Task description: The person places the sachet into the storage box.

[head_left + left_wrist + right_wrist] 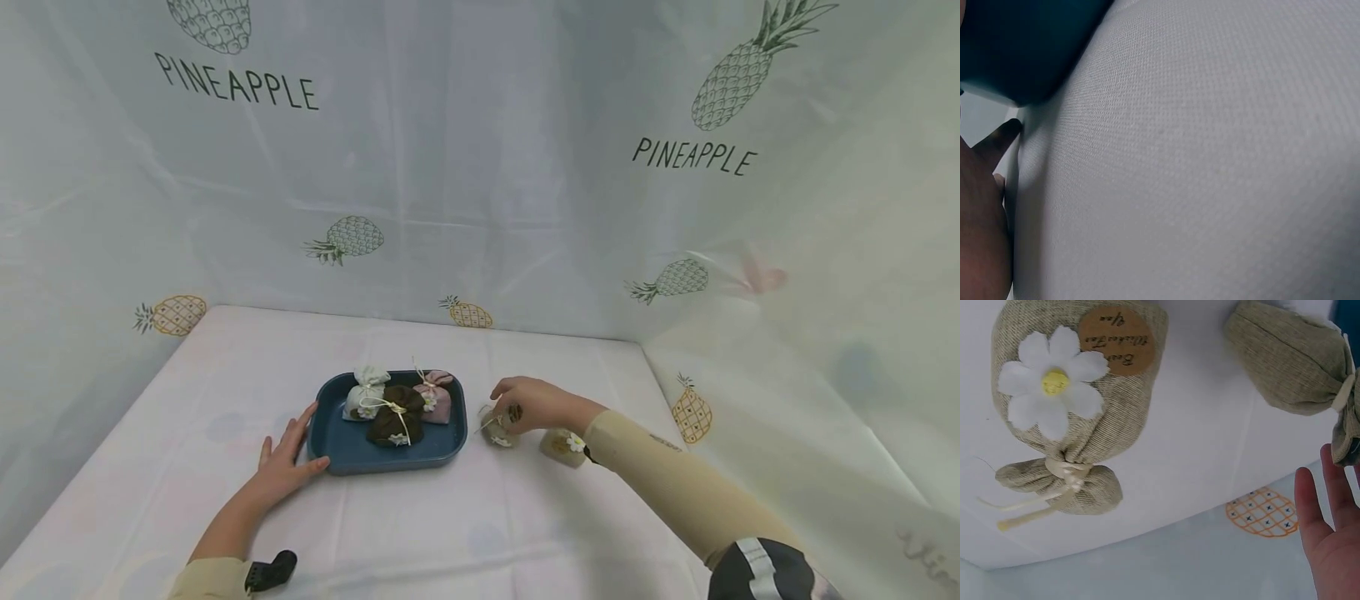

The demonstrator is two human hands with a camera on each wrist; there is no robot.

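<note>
A dark blue tray [352, 462] holds a white cloth pouch [358, 400], a dark brown pouch [386, 429] and a pink pouch [441, 407], each tied with string. My left hand [281, 471] touches the tray's left side and near corner with spread fingers. To the right of the tray, my right hand [536, 404] pinches the gathered top of a beige linen pouch [1291, 359], though its thumb is outside the right wrist view. Another beige pouch [1072, 400], with a white flower and a round brown label, lies under my right forearm.
A white cloth with pale spots covers the table [420, 533]. Behind it and along its right side hangs a pineapple-printed curtain [480, 167].
</note>
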